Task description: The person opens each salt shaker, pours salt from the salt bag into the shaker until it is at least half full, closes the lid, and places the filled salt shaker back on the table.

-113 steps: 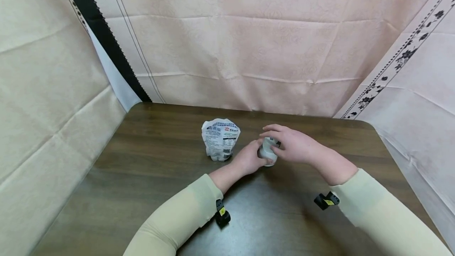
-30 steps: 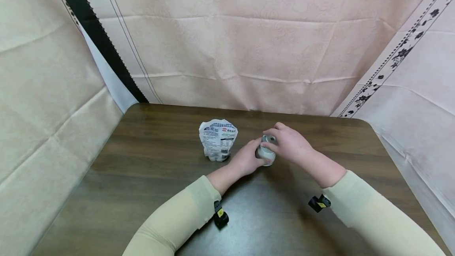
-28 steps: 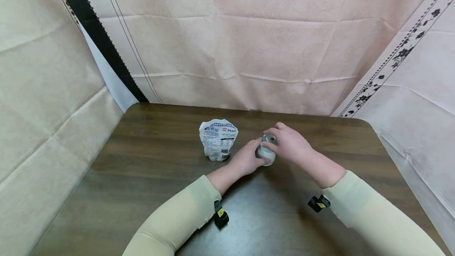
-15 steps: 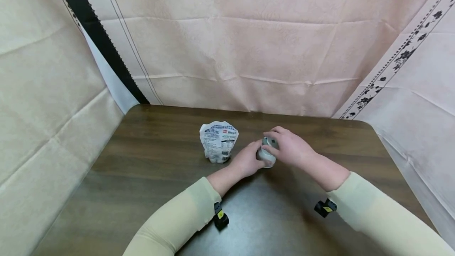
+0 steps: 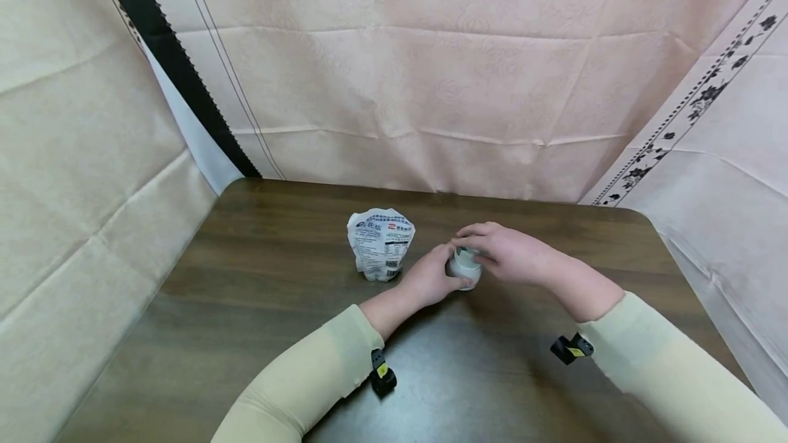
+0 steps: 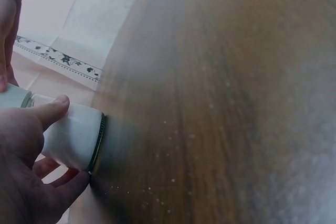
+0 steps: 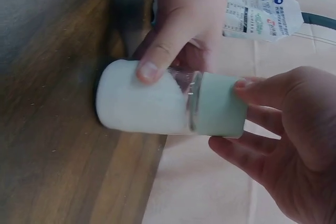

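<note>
A small glass salt shaker point(image 7: 142, 98), mostly filled with white grains, stands upright on the wooden table. Its pale green cap point(image 7: 221, 104) sits on the neck. My left hand point(image 5: 429, 274) holds the glass body low down, thumb on the near side, as the left wrist view also shows. My right hand point(image 5: 514, 255) pinches the cap between thumb and fingers, clear in the right wrist view. To the left of both hands stands a white printed bag point(image 5: 382, 243) with an opened, ragged top.
Tiny white grains point(image 6: 173, 180) are scattered on the dark wooden table point(image 5: 246, 306) around the shaker. A pale cloth point(image 5: 394, 87) hangs behind the table's far edge, with further cloth at both sides.
My right hand has turned about the cap, its wrist swinging out to the right and its fingers reaching farther over the cap. The left hand keeps its hold; the bag stays put.
</note>
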`<move>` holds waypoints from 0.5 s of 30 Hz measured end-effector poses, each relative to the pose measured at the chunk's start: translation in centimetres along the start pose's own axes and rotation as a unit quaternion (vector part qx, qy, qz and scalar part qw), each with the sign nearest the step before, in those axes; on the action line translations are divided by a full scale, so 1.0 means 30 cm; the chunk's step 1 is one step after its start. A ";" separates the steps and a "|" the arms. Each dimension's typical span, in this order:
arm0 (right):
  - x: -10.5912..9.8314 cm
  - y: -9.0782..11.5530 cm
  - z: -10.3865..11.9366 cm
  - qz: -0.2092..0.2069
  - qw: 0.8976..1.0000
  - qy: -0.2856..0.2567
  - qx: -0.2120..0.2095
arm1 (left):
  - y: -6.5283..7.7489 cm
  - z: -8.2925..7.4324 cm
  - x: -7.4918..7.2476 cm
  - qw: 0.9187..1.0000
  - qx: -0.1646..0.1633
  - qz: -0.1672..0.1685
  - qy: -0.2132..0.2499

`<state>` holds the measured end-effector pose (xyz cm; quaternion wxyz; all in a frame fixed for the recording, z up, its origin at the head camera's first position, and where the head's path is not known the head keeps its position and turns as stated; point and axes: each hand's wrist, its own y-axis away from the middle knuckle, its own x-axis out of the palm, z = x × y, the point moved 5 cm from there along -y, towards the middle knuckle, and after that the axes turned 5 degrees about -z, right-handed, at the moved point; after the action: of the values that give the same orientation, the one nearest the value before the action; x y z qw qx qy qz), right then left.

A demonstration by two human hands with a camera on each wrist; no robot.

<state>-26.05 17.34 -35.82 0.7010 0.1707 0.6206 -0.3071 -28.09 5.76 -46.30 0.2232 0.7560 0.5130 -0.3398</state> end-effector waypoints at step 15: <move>0.015 -0.005 -0.019 -0.064 0.995 0.014 0.074 | -0.003 -0.002 0.003 1.000 0.014 0.003 0.011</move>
<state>-26.57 17.50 -36.33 0.6565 0.1864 0.6158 -0.3938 -28.14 5.90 -46.33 0.2082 0.7642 0.5081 -0.3383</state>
